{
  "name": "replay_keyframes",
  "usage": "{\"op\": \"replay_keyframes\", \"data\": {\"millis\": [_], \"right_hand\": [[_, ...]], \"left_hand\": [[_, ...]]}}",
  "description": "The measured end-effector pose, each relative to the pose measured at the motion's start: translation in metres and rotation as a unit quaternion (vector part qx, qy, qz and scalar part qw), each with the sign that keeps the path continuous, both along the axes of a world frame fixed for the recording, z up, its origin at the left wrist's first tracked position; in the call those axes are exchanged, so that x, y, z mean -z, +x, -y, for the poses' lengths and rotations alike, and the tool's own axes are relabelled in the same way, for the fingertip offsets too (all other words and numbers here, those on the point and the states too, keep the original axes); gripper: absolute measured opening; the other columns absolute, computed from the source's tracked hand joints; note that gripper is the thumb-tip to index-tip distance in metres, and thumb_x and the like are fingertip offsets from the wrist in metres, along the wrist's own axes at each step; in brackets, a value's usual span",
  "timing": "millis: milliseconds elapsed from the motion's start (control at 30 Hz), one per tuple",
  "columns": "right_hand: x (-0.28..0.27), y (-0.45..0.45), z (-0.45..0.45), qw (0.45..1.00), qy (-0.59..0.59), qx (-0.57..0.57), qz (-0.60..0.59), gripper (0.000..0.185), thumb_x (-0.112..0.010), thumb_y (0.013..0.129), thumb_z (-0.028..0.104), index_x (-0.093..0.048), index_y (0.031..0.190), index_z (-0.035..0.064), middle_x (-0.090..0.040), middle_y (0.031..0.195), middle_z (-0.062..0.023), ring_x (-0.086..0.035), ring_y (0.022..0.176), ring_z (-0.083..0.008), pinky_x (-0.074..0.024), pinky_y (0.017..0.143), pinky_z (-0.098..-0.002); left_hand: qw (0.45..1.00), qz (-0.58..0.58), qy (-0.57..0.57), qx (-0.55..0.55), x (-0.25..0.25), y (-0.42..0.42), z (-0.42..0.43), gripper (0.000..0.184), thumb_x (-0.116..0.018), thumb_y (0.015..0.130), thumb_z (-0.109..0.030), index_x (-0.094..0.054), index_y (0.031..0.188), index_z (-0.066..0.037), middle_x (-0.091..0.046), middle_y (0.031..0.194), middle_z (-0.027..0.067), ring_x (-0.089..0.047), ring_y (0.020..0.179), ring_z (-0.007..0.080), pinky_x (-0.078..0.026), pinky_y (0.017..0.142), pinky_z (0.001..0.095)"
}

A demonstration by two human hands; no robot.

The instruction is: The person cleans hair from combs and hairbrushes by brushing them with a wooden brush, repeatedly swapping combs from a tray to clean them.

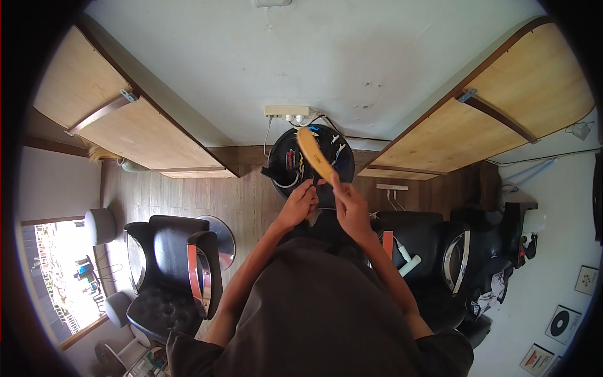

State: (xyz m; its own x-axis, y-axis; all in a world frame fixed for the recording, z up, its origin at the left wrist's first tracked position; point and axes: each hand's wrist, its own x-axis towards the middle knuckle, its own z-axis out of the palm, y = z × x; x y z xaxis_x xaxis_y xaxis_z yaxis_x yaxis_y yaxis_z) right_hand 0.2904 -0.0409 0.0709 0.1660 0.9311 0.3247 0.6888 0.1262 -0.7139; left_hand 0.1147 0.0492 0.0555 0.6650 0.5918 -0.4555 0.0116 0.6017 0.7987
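Note:
My right hand (350, 210) is closed around the lower end of a curved, light wooden brush (317, 157) with dark lettering on its back. The brush points up and to the left, and its bristle side is mostly hidden from me. Close beside it, my left hand (299, 204) has its fingers curled in, with a small dark piece showing at the fingertips that I cannot make out. Both hands are over the near edge of a round black tray (274, 151). White clips (335, 139) and other small tools lie in that tray.
A power strip (286, 112) with plugs and cables is on the wall behind the tray. Wooden panels (433, 135) slant in on both sides. Black salon chairs (169, 264) stand left and right; a white hair dryer (409, 265) lies on the right one.

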Motion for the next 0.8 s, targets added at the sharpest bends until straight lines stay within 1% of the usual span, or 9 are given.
{"op": "replay_keyframes", "data": {"millis": [67,100,167,233,433,500,633,767,800], "right_hand": [[0.001,-0.004,0.004,1.000,-0.011,0.007,0.002,0.068,-0.065,0.095,-0.005,-0.052,0.157,0.0190,-0.064,0.102,-0.0152,-0.069,0.082,-0.0329,-0.0550,0.072,-0.0386],[0.001,-0.005,0.005,1.000,-0.022,0.014,0.005,0.068,-0.065,0.095,-0.005,-0.052,0.157,0.0198,-0.064,0.103,-0.0151,-0.069,0.083,-0.0328,-0.0552,0.072,-0.0391],[0.001,0.002,0.000,1.000,-0.024,0.020,-0.001,0.068,-0.064,0.096,-0.004,-0.051,0.157,0.0209,-0.064,0.103,-0.0149,-0.069,0.082,-0.0326,-0.0553,0.072,-0.0394],[0.002,0.005,-0.006,0.999,-0.026,0.031,-0.007,0.068,-0.064,0.096,-0.004,-0.051,0.158,0.0220,-0.065,0.104,-0.0148,-0.069,0.082,-0.0325,-0.0554,0.072,-0.0397],[0.007,0.016,-0.023,0.996,-0.010,0.079,0.033,0.068,-0.063,0.097,-0.002,-0.048,0.159,0.0233,-0.064,0.105,-0.0124,-0.070,0.082,-0.0317,-0.0561,0.069,-0.0405],[0.006,0.020,-0.026,0.992,-0.017,0.088,0.084,0.068,-0.063,0.097,-0.001,-0.048,0.159,0.0231,-0.064,0.106,-0.0114,-0.070,0.083,-0.0319,-0.0567,0.070,-0.0417],[0.004,0.017,-0.013,0.993,-0.017,0.044,0.105,0.069,-0.064,0.096,0.000,-0.047,0.159,0.0224,-0.064,0.107,-0.0117,-0.070,0.084,-0.0325,-0.0571,0.070,-0.0420],[0.000,-0.006,0.010,0.998,-0.052,-0.009,0.028,0.068,-0.064,0.095,-0.002,-0.050,0.157,0.0205,-0.064,0.107,-0.0136,-0.070,0.085,-0.0341,-0.0564,0.072,-0.0426],[-0.002,-0.011,0.014,0.999,-0.050,-0.017,-0.001,0.064,-0.063,0.096,-0.003,-0.052,0.156,0.0182,-0.065,0.105,-0.0148,-0.069,0.083,-0.0331,-0.0552,0.072,-0.0405]], "left_hand": [[1.000,-0.027,-0.010,-0.004,0.001,0.002,0.000,0.034,-0.039,0.115,-0.022,-0.054,0.144,-0.011,-0.037,0.077,-0.0051,-0.031,0.059,0.0050,-0.030,0.048,0.0229],[1.000,-0.027,-0.011,-0.005,-0.002,0.001,0.001,0.034,-0.039,0.115,-0.022,-0.054,0.144,-0.011,-0.037,0.077,-0.0051,-0.031,0.059,0.0050,-0.030,0.048,0.0229],[0.998,-0.022,0.047,0.026,-0.008,-0.001,0.004,0.034,-0.040,0.114,-0.020,-0.056,0.141,-0.008,-0.041,0.073,-0.0053,-0.035,0.057,0.0037,-0.032,0.047,0.0225],[0.999,-0.021,0.037,0.018,-0.007,-0.001,0.005,0.033,-0.040,0.114,-0.020,-0.056,0.141,-0.008,-0.041,0.074,-0.0054,-0.035,0.056,0.0036,-0.032,0.047,0.0225],[0.999,-0.017,0.024,0.034,-0.007,-0.005,0.009,0.034,-0.040,0.114,-0.020,-0.056,0.142,-0.010,-0.042,0.075,-0.0056,-0.035,0.057,0.0031,-0.031,0.047,0.0220],[0.998,-0.021,0.028,0.044,-0.009,-0.006,0.009,0.034,-0.040,0.114,-0.021,-0.056,0.143,-0.010,-0.042,0.075,-0.0057,-0.035,0.057,0.0030,-0.031,0.047,0.0218],[0.999,-0.025,-0.002,0.020,-0.004,-0.006,0.009,0.034,-0.041,0.114,-0.021,-0.055,0.143,-0.011,-0.043,0.076,-0.0055,-0.035,0.057,0.0031,-0.031,0.047,0.0213],[0.999,-0.016,-0.033,-0.036,0.006,-0.005,0.011,0.032,-0.041,0.114,-0.021,-0.055,0.140,-0.010,-0.043,0.077,-0.0049,-0.035,0.056,0.0034,-0.031,0.047,0.0211],[0.999,-0.016,-0.034,-0.036,0.006,-0.005,0.010,0.032,-0.041,0.114,-0.021,-0.055,0.140,-0.010,-0.043,0.077,-0.0049,-0.035,0.056,0.0034,-0.031,0.047,0.0211]]}}
